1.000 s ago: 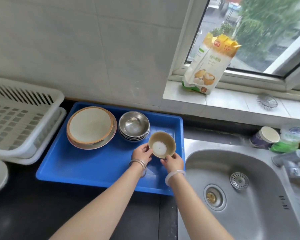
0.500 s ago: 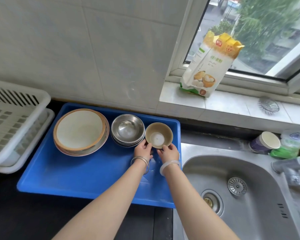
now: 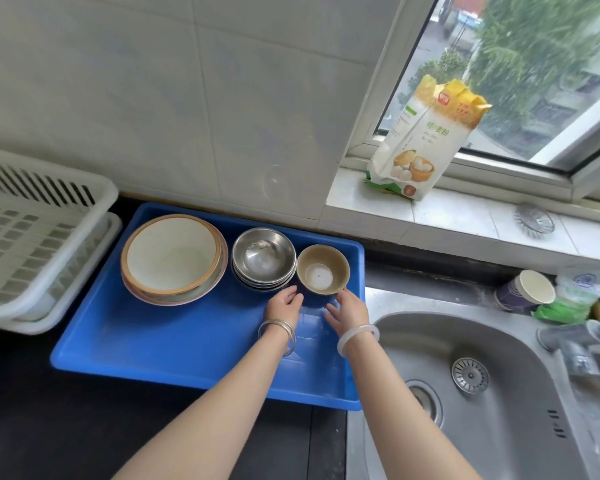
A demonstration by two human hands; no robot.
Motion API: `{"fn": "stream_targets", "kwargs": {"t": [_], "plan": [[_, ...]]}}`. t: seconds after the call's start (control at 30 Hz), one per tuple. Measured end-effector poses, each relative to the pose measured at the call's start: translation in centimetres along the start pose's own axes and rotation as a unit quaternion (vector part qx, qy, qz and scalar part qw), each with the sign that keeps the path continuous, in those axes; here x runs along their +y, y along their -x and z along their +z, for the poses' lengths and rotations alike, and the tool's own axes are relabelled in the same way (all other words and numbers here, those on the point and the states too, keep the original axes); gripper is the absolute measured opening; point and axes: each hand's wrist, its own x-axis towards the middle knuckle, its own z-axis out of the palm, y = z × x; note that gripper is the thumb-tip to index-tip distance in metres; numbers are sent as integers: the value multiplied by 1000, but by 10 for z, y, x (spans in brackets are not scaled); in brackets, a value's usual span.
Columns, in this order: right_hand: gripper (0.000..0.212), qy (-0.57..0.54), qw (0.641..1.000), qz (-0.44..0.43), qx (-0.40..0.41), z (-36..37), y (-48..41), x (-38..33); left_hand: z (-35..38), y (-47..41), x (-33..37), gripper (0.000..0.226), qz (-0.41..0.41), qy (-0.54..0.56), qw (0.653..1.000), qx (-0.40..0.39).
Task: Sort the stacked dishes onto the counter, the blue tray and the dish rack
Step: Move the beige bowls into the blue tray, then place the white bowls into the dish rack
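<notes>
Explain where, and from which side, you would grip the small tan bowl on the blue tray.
Likely the near rim of the tan bowl, from above: it stands upright, mouth up; the steel bowls crowd its left and the blue tray's wall is close behind.

the small tan bowl (image 3: pixel 323 270), held by both hands a second ago, has been carried back and set in the blue tray's (image 3: pixel 174 337) far right corner, beside the steel bowls (image 3: pixel 264 259). it has been let go; the left hand (image 3: pixel 284 304) and right hand (image 3: pixel 349 310) are drawn slightly back, fingers loosened.
</notes>
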Motion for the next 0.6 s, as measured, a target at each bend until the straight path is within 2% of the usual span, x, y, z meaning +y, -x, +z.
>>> {"fn": "stream_targets", "kwargs": {"t": [0.07,0.17,0.33,0.47,0.6], "plan": [[35,12,1000,-24,-2,-3,15,6,-19,15,0,37,18,-49,999,-1],[31,80,993,-89,-5,-3,38,23,-54,43,1,31,54,-115,992,7],[20,240,951,-189,-46,34,91,52,-126,98,-7,27,109,-155,980,55],[26,297,915,-233,-145,95,138,84,-199,140,-27,25,122,-122,970,170],[23,367,865,-218,-264,168,178,126,-272,172,-54,23,140,-108,926,333]]}}
